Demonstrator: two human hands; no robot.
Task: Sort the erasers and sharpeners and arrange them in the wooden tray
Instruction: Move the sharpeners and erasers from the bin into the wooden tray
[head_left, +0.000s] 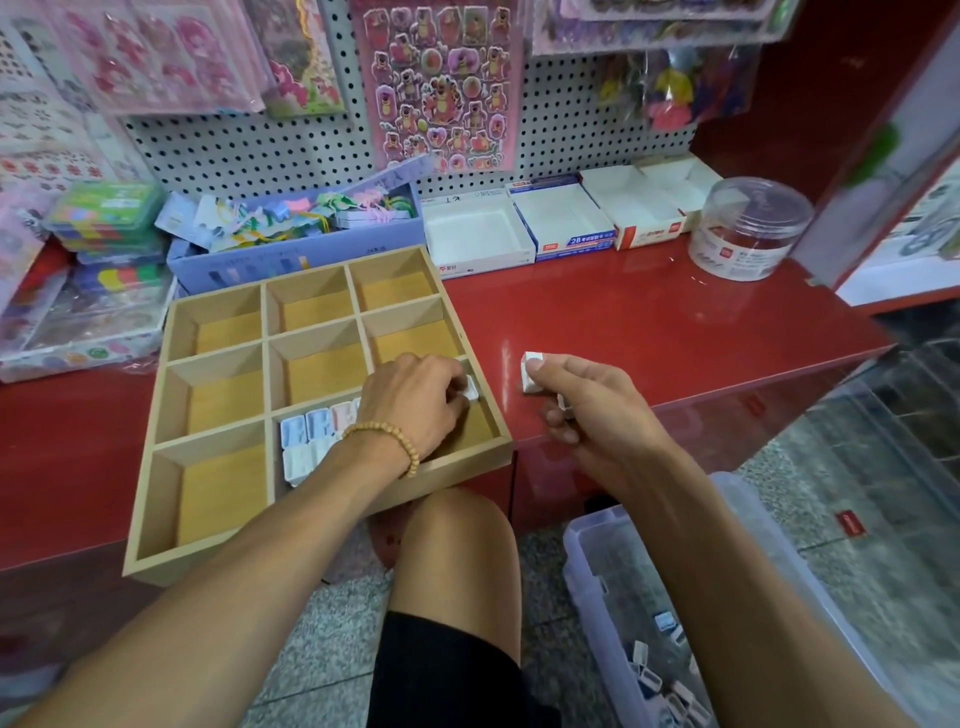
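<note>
A wooden tray (332, 525) with several compartments lies on the red counter. In its near middle compartment stand several small white and blue sharpeners (306, 436) in rows. My left hand (415, 402) reaches into the tray over the near right compartments and pinches a small white piece (471, 387) at its fingertips. My right hand (587, 410) hovers over the counter just right of the tray, gripping a white sharpener (531, 371) between thumb and fingers; another small piece shows under its curled fingers.
A clear plastic bin (675, 639) on the floor at lower right holds more sharpeners. Behind the tray stand a blue box of stationery (291, 244), open white cartons (561, 223) and a clear round jar (748, 228). Sticker sheets hang on the pegboard. My knee (457, 545) is below the counter.
</note>
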